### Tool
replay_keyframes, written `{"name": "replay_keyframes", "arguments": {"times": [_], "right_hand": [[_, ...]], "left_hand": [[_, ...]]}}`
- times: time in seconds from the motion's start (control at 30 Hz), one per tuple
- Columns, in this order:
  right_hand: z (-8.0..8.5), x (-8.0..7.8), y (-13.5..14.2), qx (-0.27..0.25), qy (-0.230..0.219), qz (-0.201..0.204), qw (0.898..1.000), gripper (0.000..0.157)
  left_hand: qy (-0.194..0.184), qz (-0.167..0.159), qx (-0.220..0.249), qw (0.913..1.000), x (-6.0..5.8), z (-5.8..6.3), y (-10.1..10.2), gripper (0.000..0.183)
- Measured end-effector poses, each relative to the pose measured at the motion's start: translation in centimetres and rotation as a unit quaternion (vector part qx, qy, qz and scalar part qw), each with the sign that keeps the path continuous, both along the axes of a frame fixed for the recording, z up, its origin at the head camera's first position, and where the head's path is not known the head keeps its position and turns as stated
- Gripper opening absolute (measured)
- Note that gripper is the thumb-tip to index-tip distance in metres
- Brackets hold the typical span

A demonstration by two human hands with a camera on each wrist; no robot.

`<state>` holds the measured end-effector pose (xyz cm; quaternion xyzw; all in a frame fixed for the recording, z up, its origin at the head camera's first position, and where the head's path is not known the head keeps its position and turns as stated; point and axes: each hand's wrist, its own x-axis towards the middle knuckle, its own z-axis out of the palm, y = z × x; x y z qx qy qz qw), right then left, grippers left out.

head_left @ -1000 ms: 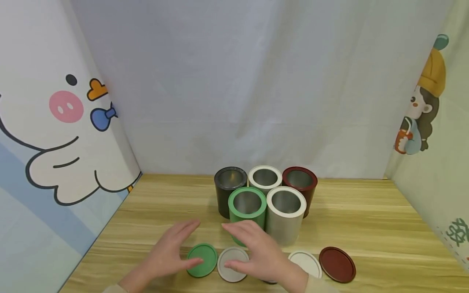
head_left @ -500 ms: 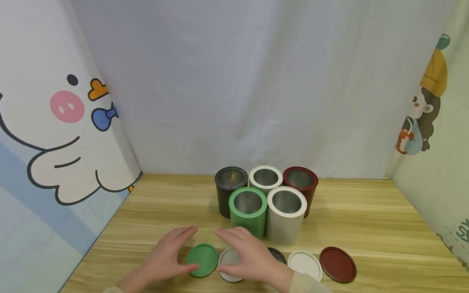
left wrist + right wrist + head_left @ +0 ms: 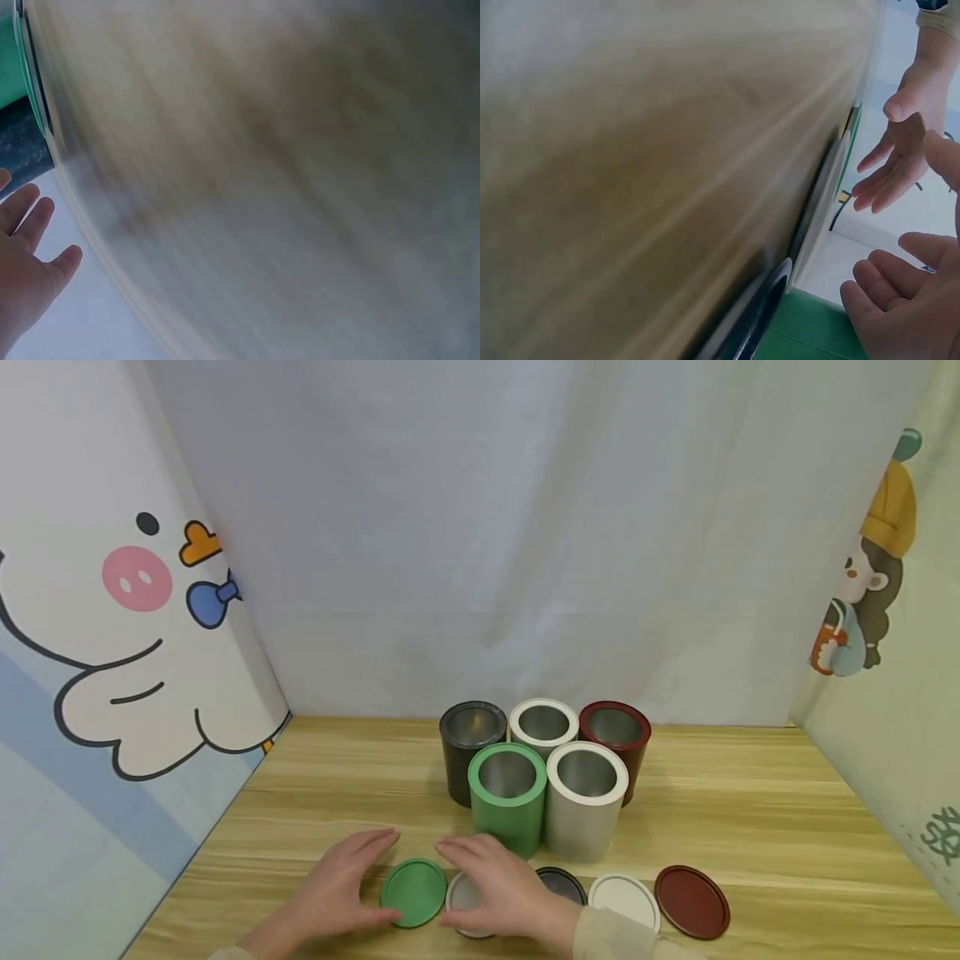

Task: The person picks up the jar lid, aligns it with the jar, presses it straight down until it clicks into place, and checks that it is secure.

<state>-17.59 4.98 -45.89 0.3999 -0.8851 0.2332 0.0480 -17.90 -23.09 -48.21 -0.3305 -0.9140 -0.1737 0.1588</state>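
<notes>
A green lid [image 3: 413, 893] lies flat on the table between my two hands. My left hand [image 3: 333, 887] is at its left side, fingers spread from the thumb, the thumb tip overlapping the lid's lower left edge. Over the grey lid [image 3: 463, 893] hovers my right hand [image 3: 504, 893], hiding its right part, its thumb and fingers apart and facing left. Both hands hold nothing. In the right wrist view the left hand [image 3: 909, 142] faces the right hand [image 3: 911, 300]. The open green can [image 3: 507, 827] stands just beyond the right hand.
Right of the hands lie a black lid [image 3: 562, 885], a white lid [image 3: 622, 900] and a dark red lid [image 3: 692, 902]. Behind them, open cans stand grouped: black [image 3: 459, 768], white [image 3: 543, 745], dark red [image 3: 636, 756] and off-white [image 3: 580, 828]. A pale curtain [image 3: 480, 568] hangs behind the table.
My right hand has moved left and slightly down, away from the green can, uncovering the black lid. The left hand has dropped slightly. The lids and cans stay put.
</notes>
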Motion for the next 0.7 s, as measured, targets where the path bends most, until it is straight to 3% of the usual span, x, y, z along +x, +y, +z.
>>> {"name": "replay_keyframes", "arguments": {"times": [0.33,0.7], "right_hand": [[-0.5,-0.7,-0.8,0.039,-0.018,-0.009,0.999,0.073],[-1.0,-0.6,-1.3,0.082,-0.018,-0.007,0.996,0.071]], "left_hand": [[-0.033,0.001,-0.017,0.9993,0.0,-0.2,0.1,0.095],[-0.113,0.000,-0.047,0.9925,-0.1,-0.2,-0.1,0.096]]}}
